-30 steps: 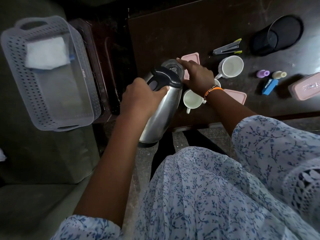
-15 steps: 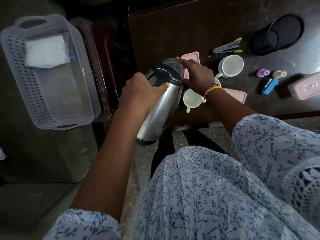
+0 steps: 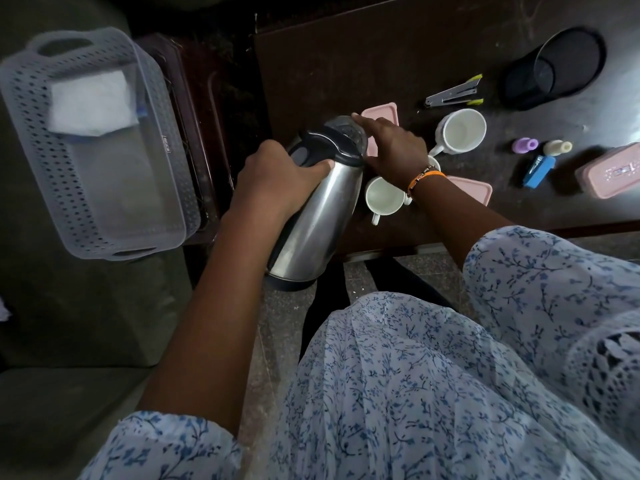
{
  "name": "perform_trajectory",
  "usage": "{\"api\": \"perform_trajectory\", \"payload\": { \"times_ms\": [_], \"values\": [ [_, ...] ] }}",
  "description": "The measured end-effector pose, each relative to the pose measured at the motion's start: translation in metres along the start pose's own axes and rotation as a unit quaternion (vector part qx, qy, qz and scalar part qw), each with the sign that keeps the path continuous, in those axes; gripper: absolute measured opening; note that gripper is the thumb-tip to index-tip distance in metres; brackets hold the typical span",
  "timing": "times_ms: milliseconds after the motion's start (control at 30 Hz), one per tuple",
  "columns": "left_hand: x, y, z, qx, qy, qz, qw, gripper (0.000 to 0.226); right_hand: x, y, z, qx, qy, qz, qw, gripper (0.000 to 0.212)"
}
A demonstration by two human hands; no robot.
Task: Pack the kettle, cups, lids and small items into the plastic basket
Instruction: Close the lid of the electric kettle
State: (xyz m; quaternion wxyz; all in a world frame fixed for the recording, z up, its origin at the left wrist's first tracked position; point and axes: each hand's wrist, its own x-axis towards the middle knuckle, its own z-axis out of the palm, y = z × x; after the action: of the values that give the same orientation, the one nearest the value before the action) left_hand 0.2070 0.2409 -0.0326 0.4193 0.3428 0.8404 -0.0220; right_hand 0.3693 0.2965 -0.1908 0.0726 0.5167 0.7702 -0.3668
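Observation:
A steel kettle point(image 3: 313, 223) with a black handle hangs tilted over the table's near-left edge. My left hand point(image 3: 273, 183) grips its handle. My right hand point(image 3: 393, 148) rests its fingers on the kettle's lid. The pale perforated plastic basket point(image 3: 31, 140) stands at the left with a white folded cloth point(image 3: 91, 102) inside. Two white cups stand on the dark table, one point(image 3: 382, 199) beside the kettle, one point(image 3: 460, 130) farther back. A third cup shows only as a rim behind my right wrist. Pink lids lie behind the kettle point(image 3: 381, 110) and under my right forearm point(image 3: 472, 188).
On the table's right side are a stapler point(image 3: 453, 95), a black mesh cup point(image 3: 554, 69), a purple cap point(image 3: 524, 144), a cream cap point(image 3: 557, 146), a blue item point(image 3: 538, 169) and a pink box point(image 3: 611, 171). A dark tray lies under the basket.
The kettle has shifted a little left and toward me in my left hand. My right hand stays on its lid.

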Motion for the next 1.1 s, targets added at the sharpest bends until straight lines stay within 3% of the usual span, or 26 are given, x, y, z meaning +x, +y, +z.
{"api": "perform_trajectory", "payload": {
  "times_ms": [333, 500, 600, 933, 1000, 1100],
  "values": [
    [-0.001, -0.015, 0.002, -0.040, -0.012, 0.001, 0.999, 0.061, 0.001, 0.001, 0.000, -0.007, -0.003, -0.007, 1.000, 0.068],
    [-0.015, -0.046, 0.017, -0.115, 0.014, -0.008, 0.993, 0.032, 0.001, 0.000, -0.003, -0.019, -0.004, -0.008, 1.000, 0.069],
    [-0.025, -0.068, 0.030, -0.149, 0.036, -0.006, 0.988, 0.033, 0.001, -0.002, -0.004, -0.036, -0.005, -0.012, 0.999, 0.070],
    [-0.051, -0.115, 0.026, -0.241, 0.033, 0.085, 0.966, 0.026, -0.011, -0.019, -0.004, -0.044, -0.010, 0.007, 0.999, 0.075],
    [-0.060, -0.124, 0.018, -0.260, 0.043, 0.092, 0.960, 0.026, -0.018, -0.031, -0.003, -0.038, 0.025, 0.009, 0.999, 0.071],
    [-0.071, -0.139, 0.004, -0.309, 0.075, 0.103, 0.943, 0.037, -0.029, -0.059, 0.001, 0.012, 0.073, 0.000, 0.997, 0.049]
  ]
}}
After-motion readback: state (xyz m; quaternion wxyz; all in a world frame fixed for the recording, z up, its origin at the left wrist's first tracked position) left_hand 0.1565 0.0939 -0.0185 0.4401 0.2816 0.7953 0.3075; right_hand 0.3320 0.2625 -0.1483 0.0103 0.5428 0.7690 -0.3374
